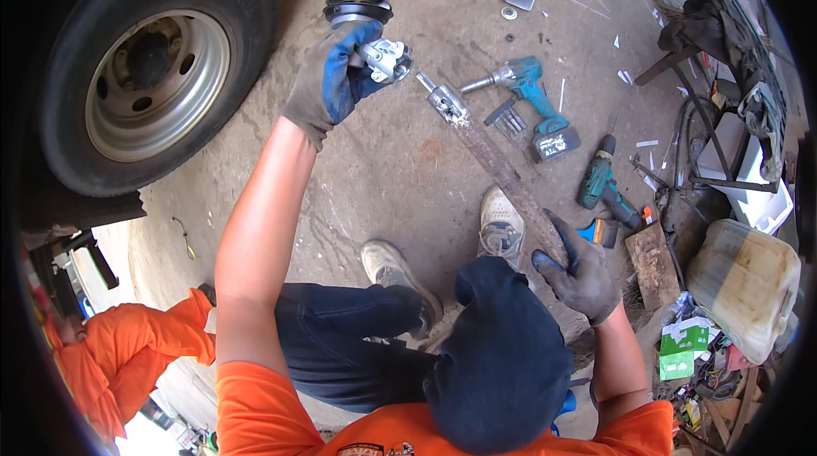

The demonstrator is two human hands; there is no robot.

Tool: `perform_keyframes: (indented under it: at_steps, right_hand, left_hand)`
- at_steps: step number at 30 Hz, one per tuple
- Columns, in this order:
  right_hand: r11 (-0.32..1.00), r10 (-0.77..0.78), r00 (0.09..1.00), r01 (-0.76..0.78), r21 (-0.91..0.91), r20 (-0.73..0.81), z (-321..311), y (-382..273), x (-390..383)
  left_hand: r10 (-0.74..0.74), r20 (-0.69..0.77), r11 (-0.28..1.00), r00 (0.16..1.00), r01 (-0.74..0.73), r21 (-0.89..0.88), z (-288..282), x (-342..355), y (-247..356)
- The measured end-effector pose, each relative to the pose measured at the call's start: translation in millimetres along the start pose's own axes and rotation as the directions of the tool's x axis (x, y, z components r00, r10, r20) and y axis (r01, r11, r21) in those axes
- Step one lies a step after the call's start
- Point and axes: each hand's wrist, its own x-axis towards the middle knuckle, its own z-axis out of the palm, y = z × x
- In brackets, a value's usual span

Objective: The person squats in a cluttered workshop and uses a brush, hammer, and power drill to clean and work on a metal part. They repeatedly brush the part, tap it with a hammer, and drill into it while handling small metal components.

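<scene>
Chrome fitting [385, 57] with a dark round cap [358, 3] above it: raised out in front of you, over the concrete floor [383, 166], clamped in your left hand [339, 81]. That hand, in a blue-and-grey glove, is closed around the fitting's lower part, fingers wrapped tight. Your right hand [579, 273], in a dark glove, is closed over the near end of a long rusty bar [502, 168]; the bar runs away from you across the floor and carries a chrome clamp piece [444, 102] at its far end, just below the raised fitting. Near the bar lie a teal impact driver [526, 91] and, further right, a teal drill [602, 185]. A truck wheel [153, 68] stands at upper left. A plastic jerrycan [745, 281] sits at right. Another person's orange sleeve [136, 349] shows at lower left.
</scene>
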Motion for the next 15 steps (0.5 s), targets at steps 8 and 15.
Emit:
perform_keyframes:
  at_steps: [8, 15]
  right_hand:
    - [0.999, 0.04, 0.999, -0.039, -0.034, 0.034, -3, -8, 0]
    - [0.999, 0.049, 0.998, -0.049, 0.007, 0.027, -3, -5, 0]
  left_hand:
    - [-0.062, 0.134, 0.994, 0.989, 0.073, -0.082, 6, 2, -15]
    - [0.158, 0.069, 0.973, 0.985, -0.167, 0.157, 30, -9, -11]
